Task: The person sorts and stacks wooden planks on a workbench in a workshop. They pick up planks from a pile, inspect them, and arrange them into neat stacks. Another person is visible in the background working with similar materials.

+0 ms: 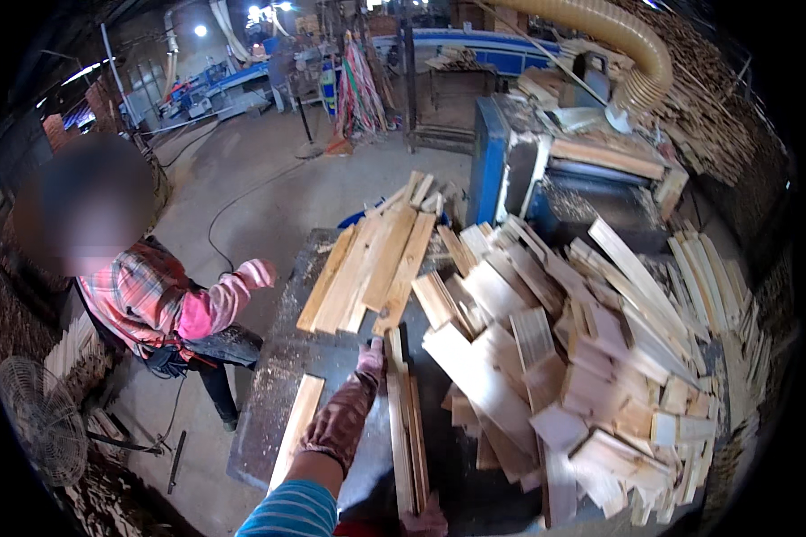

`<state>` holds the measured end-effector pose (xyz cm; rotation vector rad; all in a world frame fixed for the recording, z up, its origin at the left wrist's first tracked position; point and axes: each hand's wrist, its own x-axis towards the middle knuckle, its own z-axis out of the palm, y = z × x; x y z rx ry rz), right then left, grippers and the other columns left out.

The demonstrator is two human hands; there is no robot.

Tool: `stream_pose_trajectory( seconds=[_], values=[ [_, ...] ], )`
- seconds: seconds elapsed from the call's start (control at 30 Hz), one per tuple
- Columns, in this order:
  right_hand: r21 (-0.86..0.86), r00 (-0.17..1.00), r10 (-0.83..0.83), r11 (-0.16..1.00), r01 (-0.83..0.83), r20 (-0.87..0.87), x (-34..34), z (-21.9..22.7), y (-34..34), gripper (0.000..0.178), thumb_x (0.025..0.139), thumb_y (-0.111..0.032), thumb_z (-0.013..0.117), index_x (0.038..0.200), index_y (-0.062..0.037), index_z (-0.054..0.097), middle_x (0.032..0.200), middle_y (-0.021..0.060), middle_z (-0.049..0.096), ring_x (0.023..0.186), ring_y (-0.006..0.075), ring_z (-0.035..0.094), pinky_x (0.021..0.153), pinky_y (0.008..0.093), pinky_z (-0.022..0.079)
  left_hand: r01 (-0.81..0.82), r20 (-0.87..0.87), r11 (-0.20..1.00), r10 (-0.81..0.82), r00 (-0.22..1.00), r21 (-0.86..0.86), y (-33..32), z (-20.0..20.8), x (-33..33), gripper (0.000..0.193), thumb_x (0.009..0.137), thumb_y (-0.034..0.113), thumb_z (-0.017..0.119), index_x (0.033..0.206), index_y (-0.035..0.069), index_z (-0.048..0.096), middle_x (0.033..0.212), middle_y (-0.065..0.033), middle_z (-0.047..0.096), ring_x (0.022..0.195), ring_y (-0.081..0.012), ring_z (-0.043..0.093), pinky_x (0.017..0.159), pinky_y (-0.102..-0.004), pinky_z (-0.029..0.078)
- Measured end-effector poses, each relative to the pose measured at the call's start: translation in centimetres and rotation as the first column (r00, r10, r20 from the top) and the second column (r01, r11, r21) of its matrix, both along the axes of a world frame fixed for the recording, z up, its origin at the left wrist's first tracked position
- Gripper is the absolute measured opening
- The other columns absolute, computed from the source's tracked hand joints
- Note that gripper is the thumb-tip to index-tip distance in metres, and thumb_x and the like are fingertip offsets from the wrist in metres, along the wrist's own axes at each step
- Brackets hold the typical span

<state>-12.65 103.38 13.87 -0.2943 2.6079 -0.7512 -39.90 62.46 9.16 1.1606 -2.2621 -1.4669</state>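
Observation:
A narrow stack of wooden boards (407, 438), set on edge, stands lengthwise on the dark table (269, 428) in front of me. My left hand (370, 358), in a patterned glove, is closed at the far end of these boards. At their near end is my right hand (425, 519), also gloved and partly cut off by the lower edge, with its fingers round the boards. One loose board (297, 424) lies left of my left forearm. Beyond my left hand, several flat boards (370, 268) lie side by side.
A large jumbled heap of short boards (501, 353) covers the table's right side. Behind it stands a blue machine (493, 161) with a ribbed hose (640, 58). At left are a person in a plaid shirt (143, 291) and pink gloves, and a fan (40, 421).

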Motion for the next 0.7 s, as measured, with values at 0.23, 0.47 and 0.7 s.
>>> stream_pose_trajectory(
  seconds=[0.23,0.47,0.7],
  values=[
    [0.007,0.964,-0.216,0.976,0.217,0.154,-1.7,6.2,-1.3,0.074,0.084,-0.044,0.072,0.143,-0.0051,0.049,0.12,0.0247,0.067,0.103,0.0415,0.067,0.088,0.048,0.056,-0.282,-0.201,0.757,0.475,0.857,0.589,-1.5,-0.3,-7.4,0.043,0.097,0.052,0.054,0.119,0.015,0.053,0.081,-0.0068,0.058,0.059,-0.0207,0.058,0.049,-0.0372,0.05],
    [0.098,0.973,-0.204,0.976,0.193,0.111,-8.0,6.4,-4.4,0.072,0.084,-0.044,0.072,0.141,-0.0053,0.051,0.118,0.024,0.067,0.101,0.0408,0.067,0.087,0.0482,0.056,-0.28,-0.252,0.647,0.603,0.757,0.709,-4.4,1.5,-8.8,0.035,0.1,0.046,0.056,0.086,0.014,0.052,0.063,0.0049,0.043,0.05,-0.0098,0.042,0.042,-0.0254,0.032],
    [0.135,0.965,-0.24,0.965,0.226,0.101,-10.1,6.3,-6.4,0.07,0.084,-0.044,0.072,0.139,-0.0055,0.053,0.116,0.0233,0.067,0.099,0.04,0.068,0.086,0.0483,0.056,-0.001,-0.349,0.694,0.362,0.864,0.72,-3.4,6.0,-1.5,0.019,0.103,0.028,0.054,0.09,0.014,0.055,0.073,0.0045,0.048,0.058,-0.0078,0.043,0.05,-0.0248,0.035]
  ],
)
